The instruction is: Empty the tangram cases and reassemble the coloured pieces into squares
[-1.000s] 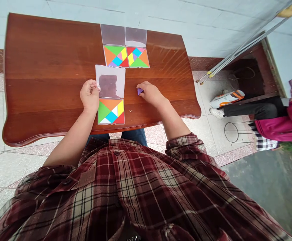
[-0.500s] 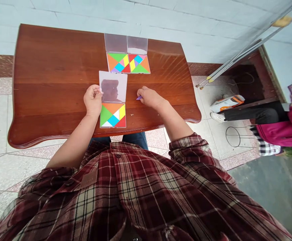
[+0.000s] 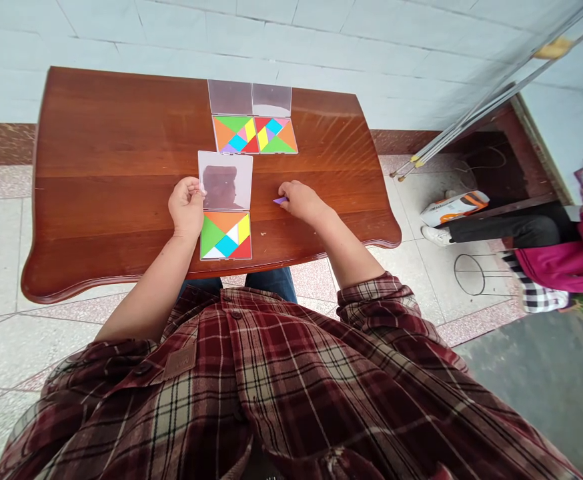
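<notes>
While my right hand (image 3: 302, 203) pinches a small purple tangram piece (image 3: 280, 200) in its nearly closed fingertips, just right of the case, my left hand (image 3: 186, 208) curls round the edge of a clear plastic lid (image 3: 225, 180) — hinged to the open tangram case (image 3: 225, 236) in front of me, its coloured pieces laid in the tray. Two more open cases (image 3: 236, 135) sit side by side farther across the wooden table (image 3: 121, 133) — touching each other.
</notes>
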A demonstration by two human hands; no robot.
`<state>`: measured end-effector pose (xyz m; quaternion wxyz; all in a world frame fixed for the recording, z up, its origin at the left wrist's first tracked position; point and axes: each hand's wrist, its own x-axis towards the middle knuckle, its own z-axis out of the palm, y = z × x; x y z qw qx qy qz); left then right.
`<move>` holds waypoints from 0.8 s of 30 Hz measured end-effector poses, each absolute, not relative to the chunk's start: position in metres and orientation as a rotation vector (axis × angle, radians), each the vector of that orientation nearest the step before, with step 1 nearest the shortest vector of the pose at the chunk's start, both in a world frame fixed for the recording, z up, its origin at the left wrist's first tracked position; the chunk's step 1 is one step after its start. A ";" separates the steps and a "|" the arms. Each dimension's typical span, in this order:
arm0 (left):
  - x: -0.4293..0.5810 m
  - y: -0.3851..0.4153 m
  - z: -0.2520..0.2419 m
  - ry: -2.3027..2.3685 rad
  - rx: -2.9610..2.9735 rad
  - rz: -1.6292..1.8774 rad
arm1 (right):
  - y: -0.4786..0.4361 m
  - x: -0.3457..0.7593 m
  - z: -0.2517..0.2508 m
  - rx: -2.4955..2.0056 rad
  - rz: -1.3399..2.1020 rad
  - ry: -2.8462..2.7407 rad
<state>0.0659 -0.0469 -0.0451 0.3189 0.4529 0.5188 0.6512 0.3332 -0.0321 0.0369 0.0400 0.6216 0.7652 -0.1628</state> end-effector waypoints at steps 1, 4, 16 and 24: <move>0.066 -0.047 -0.045 1.362 1.191 1.711 | -0.032 0.333 0.037 1.911 -0.508 2.331; 0.065 -0.047 -0.045 1.359 1.183 1.705 | -0.031 0.333 0.039 1.939 -0.563 2.312; 0.064 -0.045 -0.051 1.350 1.223 1.696 | -0.046 0.327 0.050 1.889 -0.788 2.518; 0.064 -0.042 -0.058 1.302 1.221 1.688 | -0.075 0.279 0.061 1.346 -1.052 2.819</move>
